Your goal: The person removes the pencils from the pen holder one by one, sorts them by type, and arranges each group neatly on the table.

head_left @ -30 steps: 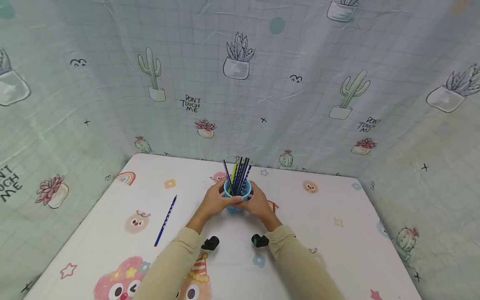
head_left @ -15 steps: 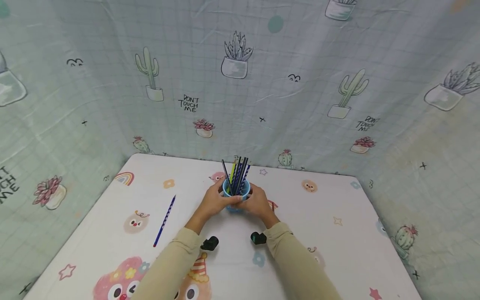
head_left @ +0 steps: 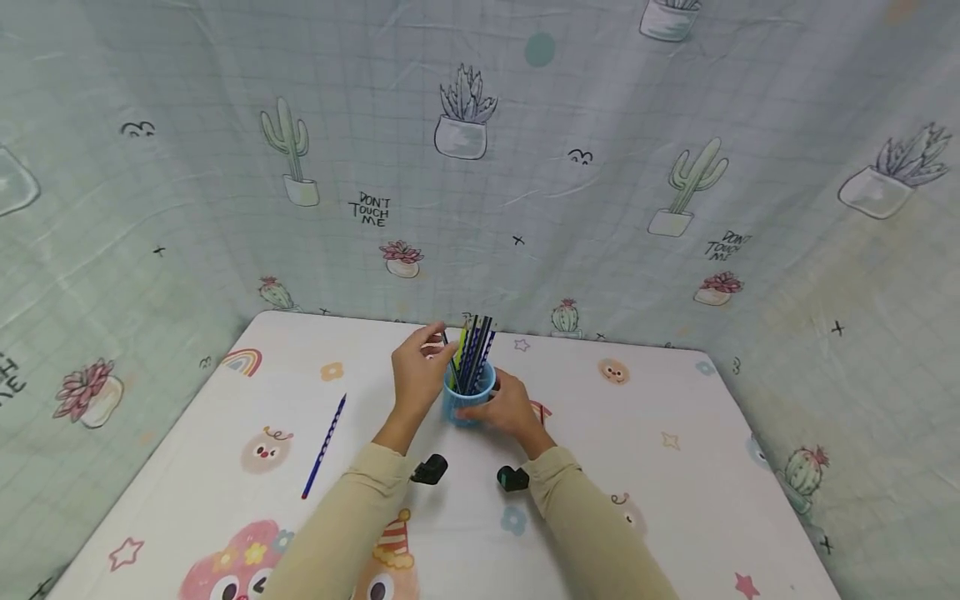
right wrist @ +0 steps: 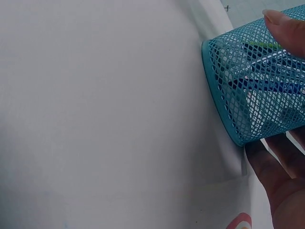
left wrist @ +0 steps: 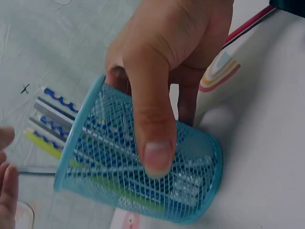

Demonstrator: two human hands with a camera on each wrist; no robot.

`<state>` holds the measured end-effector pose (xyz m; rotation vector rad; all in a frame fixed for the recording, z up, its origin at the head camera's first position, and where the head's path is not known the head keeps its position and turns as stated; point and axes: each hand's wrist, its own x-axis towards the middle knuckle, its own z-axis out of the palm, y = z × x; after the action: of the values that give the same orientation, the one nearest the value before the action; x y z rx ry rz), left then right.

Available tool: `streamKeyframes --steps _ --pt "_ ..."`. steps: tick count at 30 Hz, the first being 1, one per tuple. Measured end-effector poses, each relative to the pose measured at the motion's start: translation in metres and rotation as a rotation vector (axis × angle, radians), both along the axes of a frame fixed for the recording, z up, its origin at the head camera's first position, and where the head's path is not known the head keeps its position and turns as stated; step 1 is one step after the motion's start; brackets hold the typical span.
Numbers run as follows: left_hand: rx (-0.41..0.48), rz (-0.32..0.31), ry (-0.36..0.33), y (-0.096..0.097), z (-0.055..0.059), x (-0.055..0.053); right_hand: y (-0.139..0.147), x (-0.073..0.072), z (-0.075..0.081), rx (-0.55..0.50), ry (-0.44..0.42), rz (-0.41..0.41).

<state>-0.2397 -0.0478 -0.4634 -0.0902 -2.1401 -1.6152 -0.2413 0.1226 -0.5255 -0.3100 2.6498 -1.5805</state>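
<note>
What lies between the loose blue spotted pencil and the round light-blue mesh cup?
In the head view, the person's left hand and wrist come between loose pencil and cup, above white tabletop.

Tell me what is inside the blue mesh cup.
The cup holds blue-patterned pencils, dark pencils and a yellow-green pencil, partly visible through the mesh. The right hand hides some contents, and overlap prevents an exact count.

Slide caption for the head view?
Right hand holds a blue cup of pencils, left hand beside their upper ends; a lone pencil lies on the white table.
</note>
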Motion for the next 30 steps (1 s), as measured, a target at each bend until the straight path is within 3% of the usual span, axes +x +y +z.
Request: streamKeyframes --steps 3,6,10,14,20,23,30 --pt "-0.169 0.063 0.032 0.009 0.003 -0.005 0.001 0.0 -0.001 0.001 0.016 0.001" --pt "-0.292 0.094 0.011 0.015 0.005 -0.008 0.002 0.0 -0.003 0.002 0.028 0.011" --pt "-0.376 0.081 -0.043 0.021 0.007 -0.013 0.002 0.0 -0.005 -0.008 0.029 0.019" --pt "-0.406 0.051 -0.083 0.023 0.008 -0.016 0.002 0.0 -0.008 -0.01 0.012 0.014" --pt "-0.369 0.07 -0.032 0.022 0.007 -0.019 0.001 0.0 -0.009 -0.014 -0.002 0.013" --pt "-0.308 0.08 0.009 0.021 0.009 -0.02 0.001 0.0 -0.008 -0.02 -0.001 0.013" --pt "-0.116 0.055 0.086 0.018 0.029 -0.02 0.002 -0.001 -0.002 -0.016 0.002 0.004"
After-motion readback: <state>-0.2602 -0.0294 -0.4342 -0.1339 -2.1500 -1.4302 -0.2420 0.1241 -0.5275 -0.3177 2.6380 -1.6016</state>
